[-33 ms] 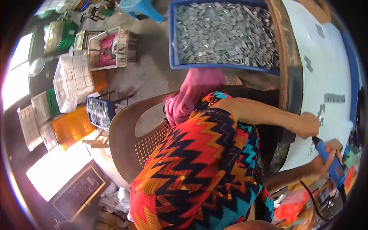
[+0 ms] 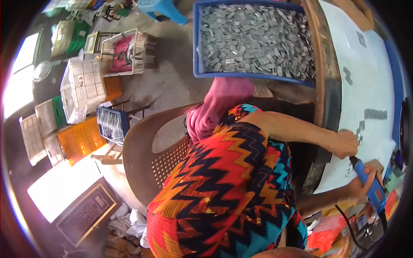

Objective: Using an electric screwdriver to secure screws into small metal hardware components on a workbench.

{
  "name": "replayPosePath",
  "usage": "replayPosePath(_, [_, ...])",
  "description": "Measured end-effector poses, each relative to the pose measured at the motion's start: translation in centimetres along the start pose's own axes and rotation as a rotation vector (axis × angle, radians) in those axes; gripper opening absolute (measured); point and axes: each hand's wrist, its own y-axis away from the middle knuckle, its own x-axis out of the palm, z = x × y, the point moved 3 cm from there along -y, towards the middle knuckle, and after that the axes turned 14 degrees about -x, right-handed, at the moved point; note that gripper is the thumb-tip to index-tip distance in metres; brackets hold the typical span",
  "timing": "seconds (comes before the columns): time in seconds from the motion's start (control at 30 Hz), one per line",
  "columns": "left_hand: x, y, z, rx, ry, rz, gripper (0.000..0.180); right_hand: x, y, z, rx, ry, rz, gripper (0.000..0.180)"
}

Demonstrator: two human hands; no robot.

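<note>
At the right, over the white tabletop [image 2: 361, 69], my left hand [image 2: 344, 144] is closed, its fingertips at a small shiny grey metal piece [image 2: 359, 137]. A short stepped line of grey metal pieces [image 2: 361, 125] runs up from those fingertips. Just below, my right hand [image 2: 360, 185] wraps round a slim blue corded power tool [image 2: 375, 191], which looks like a die grinder. Its dark front end points up-left, close beneath my left hand. Exactly what the tip touches is hidden. Farther along the tabletop lie a neat row of grey pieces [image 2: 375, 114] and a few loose ones [image 2: 347, 75].
A blue tray [image 2: 195, 51] heaped with small grey metal pieces stands against the table's wooden edge [image 2: 320, 64]. A black cable [image 2: 346, 221] hangs beside red and orange bags [image 2: 322, 236]. Stacked crates [image 2: 81, 137], a brown chair [image 2: 133, 150] and a blue stool [image 2: 165, 8] are to the left.
</note>
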Motion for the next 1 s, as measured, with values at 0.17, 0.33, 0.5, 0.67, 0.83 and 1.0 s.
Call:
replayPosePath(0.17, [-0.8,0.2,0.1,-0.005,-0.020,0.026,0.017,1.4,-0.2,0.9,-0.061,0.021,0.024,0.014])
replayPosePath(0.33, [-0.3,0.0,0.7,-0.016,-0.004,0.064,0.017,-0.3,-1.1,1.4,-0.074,-0.130,0.036,0.015])
replayPosePath(0.5, [0.7,-0.1,0.0,0.073,0.072,-0.045,0.010,-2.8,0.4,2.9,-0.065,-0.167,-0.124,0.017])
replayPosePath(0.67, [-0.8,1.3,1.1,-0.060,-0.101,0.023,0.007,-1.7,2.4,3.8,-0.062,-0.296,-0.112,0.029])
replayPosePath(0.83, [-2.8,1.2,0.1,-0.056,-0.115,0.015,0.008,-1.6,3.3,6.9,-0.090,-0.300,-0.229,0.028])
replayPosePath(1.0, [-4.4,1.3,0.7,-0.031,-0.149,-0.004,0.007,-2.9,4.3,7.4,-0.116,-0.248,-0.291,0.029])
